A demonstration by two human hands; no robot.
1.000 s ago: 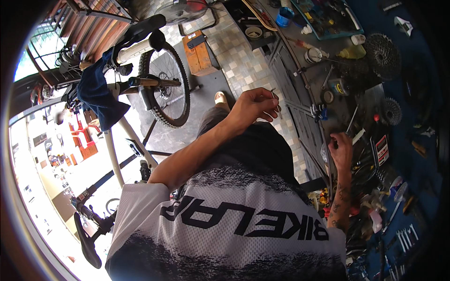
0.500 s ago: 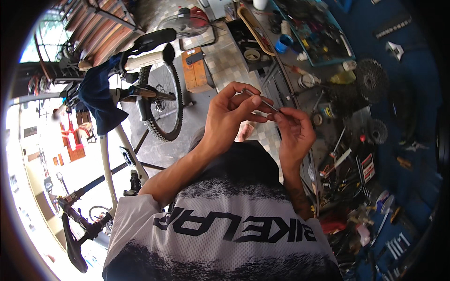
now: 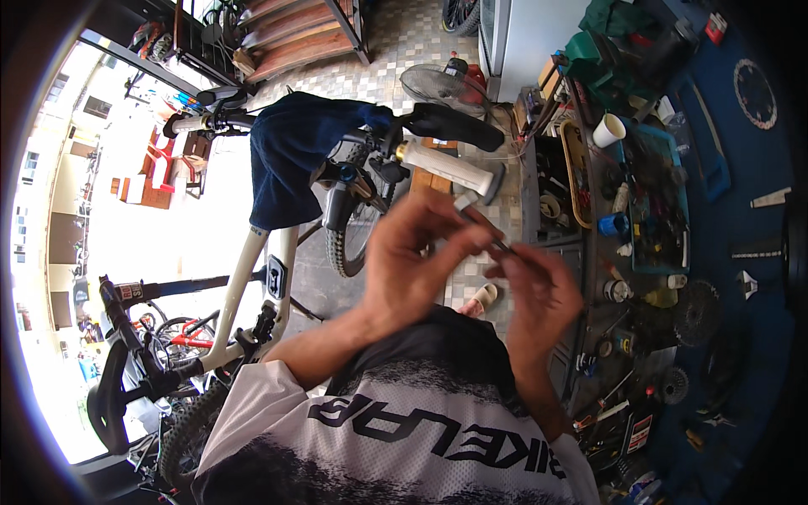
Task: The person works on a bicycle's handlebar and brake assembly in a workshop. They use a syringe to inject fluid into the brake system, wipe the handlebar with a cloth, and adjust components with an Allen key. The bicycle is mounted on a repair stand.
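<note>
A slim metal rod [image 3: 501, 244] with a wider pale end is held between my two hands in front of my chest; motion blur hides its exact kind. My left hand [image 3: 412, 261] is closed around it, thumb and fingers pinching near the pale end. At the other end, the fingertips of my right hand [image 3: 539, 290] pinch the rod. To the left stands a bicycle with a cream frame [image 3: 238, 295]. Draped over its handlebar is a dark blue cloth [image 3: 290, 160], and the cream handlebar grip [image 3: 446, 168] lies just beyond my left hand.
A workbench on the right carries a teal tray [image 3: 656, 261] of small parts, a white cup [image 3: 608, 130], a blue cup [image 3: 613, 224] and many tools. Cassettes [image 3: 697, 311] hang on the blue wall. A fan [image 3: 443, 87] stands on the tiled floor ahead, near wooden steps [image 3: 295, 38].
My view has swung up and left, bringing more of the bicycle and bench into sight. Both hands still grip the rod and are now blurred, with the rod's pale end showing.
</note>
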